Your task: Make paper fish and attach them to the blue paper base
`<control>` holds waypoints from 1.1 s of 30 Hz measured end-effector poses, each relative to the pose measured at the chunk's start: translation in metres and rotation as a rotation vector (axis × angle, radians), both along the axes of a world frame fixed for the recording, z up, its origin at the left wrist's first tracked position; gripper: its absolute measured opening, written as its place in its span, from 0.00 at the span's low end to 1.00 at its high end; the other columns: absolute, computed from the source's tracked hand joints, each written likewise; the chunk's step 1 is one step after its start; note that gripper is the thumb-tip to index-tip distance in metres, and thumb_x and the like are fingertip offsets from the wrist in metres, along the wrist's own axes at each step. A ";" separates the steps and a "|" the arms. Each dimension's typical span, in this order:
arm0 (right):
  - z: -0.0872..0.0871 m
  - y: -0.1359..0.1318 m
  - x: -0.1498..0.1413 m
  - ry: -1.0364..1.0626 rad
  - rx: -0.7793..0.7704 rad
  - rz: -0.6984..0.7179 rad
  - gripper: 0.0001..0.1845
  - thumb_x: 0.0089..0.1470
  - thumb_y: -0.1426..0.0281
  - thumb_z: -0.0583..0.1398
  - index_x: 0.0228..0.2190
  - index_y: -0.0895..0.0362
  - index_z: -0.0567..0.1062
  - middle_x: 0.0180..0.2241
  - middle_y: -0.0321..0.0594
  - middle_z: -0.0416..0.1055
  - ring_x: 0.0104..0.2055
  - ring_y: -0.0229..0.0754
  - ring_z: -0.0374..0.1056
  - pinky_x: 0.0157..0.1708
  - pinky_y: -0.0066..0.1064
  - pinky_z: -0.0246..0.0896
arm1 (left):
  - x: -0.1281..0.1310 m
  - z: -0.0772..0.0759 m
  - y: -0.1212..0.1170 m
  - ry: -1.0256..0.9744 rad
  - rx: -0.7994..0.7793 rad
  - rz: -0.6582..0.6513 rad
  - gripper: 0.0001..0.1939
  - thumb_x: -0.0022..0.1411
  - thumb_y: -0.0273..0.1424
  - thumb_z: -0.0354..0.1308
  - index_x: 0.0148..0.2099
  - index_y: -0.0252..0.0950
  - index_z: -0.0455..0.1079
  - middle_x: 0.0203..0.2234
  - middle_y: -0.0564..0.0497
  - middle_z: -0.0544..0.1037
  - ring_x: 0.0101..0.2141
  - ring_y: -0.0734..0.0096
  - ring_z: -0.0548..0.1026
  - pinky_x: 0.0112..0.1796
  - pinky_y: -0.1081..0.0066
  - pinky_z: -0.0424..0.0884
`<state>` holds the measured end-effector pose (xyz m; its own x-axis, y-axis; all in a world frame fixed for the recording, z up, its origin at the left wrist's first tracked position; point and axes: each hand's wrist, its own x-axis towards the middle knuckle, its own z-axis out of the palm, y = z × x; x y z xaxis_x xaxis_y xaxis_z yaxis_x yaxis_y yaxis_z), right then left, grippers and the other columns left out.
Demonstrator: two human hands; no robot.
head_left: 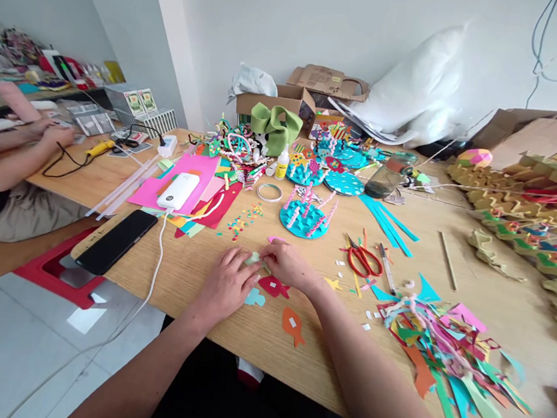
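Observation:
On the table edge before me, my left hand (231, 281) rests with its fingers over a pale green paper cutout (253, 258), holding it down. My right hand (283, 263) pinches at the same cutout's edge; what sits between the fingertips is too small to make out. Beneath the right hand lies a dark red paper fish (272, 286) with a small white square on it. A light blue paper cutout (255, 297) is beside my left fingers. Nearer to me, an orange paper fish (291, 324) carries a white square. A bit of pink paper (275, 239) shows behind the right hand.
Red-handled scissors (366, 259), a pen (386, 268) and paper scraps (443, 348) lie to the right. Ahead stands a blue disc with pink twisted stems (304, 220), near a glue bottle (281, 165). A phone (116, 242) and white cable lie left. Another person's hands (58, 133) are far left.

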<state>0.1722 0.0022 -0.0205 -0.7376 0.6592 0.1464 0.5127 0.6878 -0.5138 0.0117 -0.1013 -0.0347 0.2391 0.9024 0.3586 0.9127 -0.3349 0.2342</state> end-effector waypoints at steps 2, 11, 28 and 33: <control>-0.002 0.001 0.000 0.010 -0.008 0.004 0.14 0.49 0.81 0.54 0.28 0.59 0.79 0.26 0.39 0.75 0.32 0.38 0.69 0.46 0.31 0.61 | 0.000 0.001 0.000 0.006 -0.008 -0.001 0.16 0.68 0.35 0.47 0.51 0.42 0.72 0.51 0.46 0.71 0.56 0.57 0.62 0.58 0.52 0.61; -0.001 0.001 0.002 -0.026 0.002 0.005 0.15 0.50 0.82 0.54 0.29 0.59 0.79 0.28 0.43 0.74 0.41 0.42 0.69 0.47 0.32 0.60 | 0.001 0.001 0.000 -0.027 0.007 -0.017 0.14 0.67 0.34 0.49 0.50 0.41 0.73 0.51 0.46 0.71 0.55 0.56 0.62 0.57 0.51 0.62; 0.012 -0.009 -0.002 -0.196 0.072 -0.035 0.13 0.55 0.77 0.55 0.34 0.59 0.80 0.36 0.47 0.69 0.44 0.45 0.65 0.44 0.31 0.56 | 0.000 0.000 0.000 -0.012 -0.006 -0.027 0.16 0.67 0.35 0.48 0.52 0.42 0.71 0.53 0.47 0.71 0.56 0.56 0.62 0.56 0.50 0.62; 0.011 -0.008 -0.002 -0.180 0.031 -0.056 0.13 0.53 0.79 0.55 0.33 0.59 0.79 0.35 0.46 0.69 0.43 0.44 0.65 0.42 0.30 0.56 | 0.001 0.000 0.000 0.000 -0.016 -0.021 0.16 0.67 0.35 0.48 0.52 0.41 0.72 0.53 0.47 0.71 0.56 0.57 0.62 0.57 0.50 0.62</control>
<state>0.1700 -0.0055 -0.0092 -0.7161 0.6971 0.0363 0.6322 0.6697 -0.3896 0.0125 -0.1009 -0.0346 0.2576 0.9027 0.3445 0.9056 -0.3499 0.2397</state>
